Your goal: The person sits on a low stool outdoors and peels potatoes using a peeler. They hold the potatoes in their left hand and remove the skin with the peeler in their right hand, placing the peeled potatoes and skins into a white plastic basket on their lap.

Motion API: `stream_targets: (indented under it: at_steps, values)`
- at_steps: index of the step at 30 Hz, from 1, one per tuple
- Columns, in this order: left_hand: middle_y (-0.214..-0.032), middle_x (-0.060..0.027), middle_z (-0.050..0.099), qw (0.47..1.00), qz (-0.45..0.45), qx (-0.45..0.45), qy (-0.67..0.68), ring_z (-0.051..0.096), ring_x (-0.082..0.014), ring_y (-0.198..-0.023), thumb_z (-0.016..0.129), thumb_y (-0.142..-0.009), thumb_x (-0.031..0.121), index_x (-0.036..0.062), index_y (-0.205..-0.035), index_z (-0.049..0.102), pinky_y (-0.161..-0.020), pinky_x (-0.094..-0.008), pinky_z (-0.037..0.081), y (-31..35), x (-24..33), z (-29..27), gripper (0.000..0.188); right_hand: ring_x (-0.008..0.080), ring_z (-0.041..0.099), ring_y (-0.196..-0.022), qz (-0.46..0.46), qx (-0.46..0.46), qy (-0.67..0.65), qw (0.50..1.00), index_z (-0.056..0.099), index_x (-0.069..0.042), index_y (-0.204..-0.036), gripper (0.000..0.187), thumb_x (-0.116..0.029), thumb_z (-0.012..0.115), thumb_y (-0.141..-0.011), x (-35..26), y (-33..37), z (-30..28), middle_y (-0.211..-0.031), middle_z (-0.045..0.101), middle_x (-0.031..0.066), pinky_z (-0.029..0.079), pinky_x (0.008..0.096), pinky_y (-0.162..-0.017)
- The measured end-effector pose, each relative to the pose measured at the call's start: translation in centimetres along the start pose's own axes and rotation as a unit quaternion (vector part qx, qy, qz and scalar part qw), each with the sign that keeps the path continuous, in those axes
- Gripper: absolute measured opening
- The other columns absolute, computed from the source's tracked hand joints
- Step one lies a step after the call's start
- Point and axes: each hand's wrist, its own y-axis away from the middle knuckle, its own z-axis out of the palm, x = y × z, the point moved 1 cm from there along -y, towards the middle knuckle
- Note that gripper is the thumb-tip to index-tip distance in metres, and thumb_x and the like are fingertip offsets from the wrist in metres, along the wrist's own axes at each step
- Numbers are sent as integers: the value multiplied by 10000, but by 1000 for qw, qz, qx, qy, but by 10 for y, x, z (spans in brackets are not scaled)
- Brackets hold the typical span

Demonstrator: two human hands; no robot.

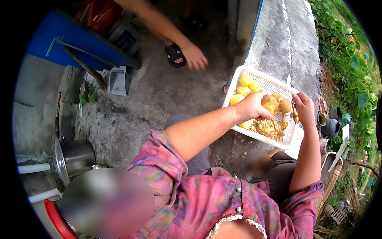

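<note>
My left hand (252, 106) is closed round a partly peeled potato (270, 105), over a white plastic basket (238, 72). Just right of it, at the basket's right side, my right hand (305, 106) has its fingers closed on a thin, brownish thing (295, 113); whether that is a tool or a strip of peel I cannot make out. Yellow peeled potatoes (244, 84) fill the left side of the basket. Small brown potatoes (285, 105) sit beyond the held one, and a heap of peelings (270, 128) lies at the near side.
Another person's hand (195, 57) reaches down from the top, above a dark sandal (175, 55). A concrete ledge (274, 36) runs behind the basket, with green plants (354, 63) and dark pots (331, 126) at the right. At the left stand a metal pot (78, 157) and a dustpan (118, 81).
</note>
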Motion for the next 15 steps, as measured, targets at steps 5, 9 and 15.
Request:
stream_targets:
  at_steps: [5, 9, 15]
  values:
    - [-885, -76, 604, 993, -23, -8, -117, 604, -116, -761, 718, -675, -24, -30, -1101, 505, -590, -241, 494, 3, -3, 4, 476, 140, 534, -502, 10, 3, 7, 1000, 644, 16, -813, 312, -281, 586, -888, -1, 0, 2, -565, 574, 76, 413, 318, -515]
    - [-859, -79, 602, 989, -57, -40, -129, 599, -117, -694, 724, -667, -26, -12, -1103, 506, -555, -249, 488, 5, -9, 14, 487, 157, 551, -525, 18, -8, 11, 1000, 649, 16, -828, 309, -282, 590, -885, 2, 1, 1, -586, 590, 90, 426, 329, -533]
    - [-941, -94, 617, 995, -64, -51, 59, 633, -146, -739, 729, -683, -33, 0, -1177, 493, -592, -252, 537, -2, -11, 4, 548, 233, 638, -685, 3, 14, 25, 1000, 669, 17, -909, 299, -273, 610, -871, -1, 1, -2, -751, 667, 154, 484, 349, -653]
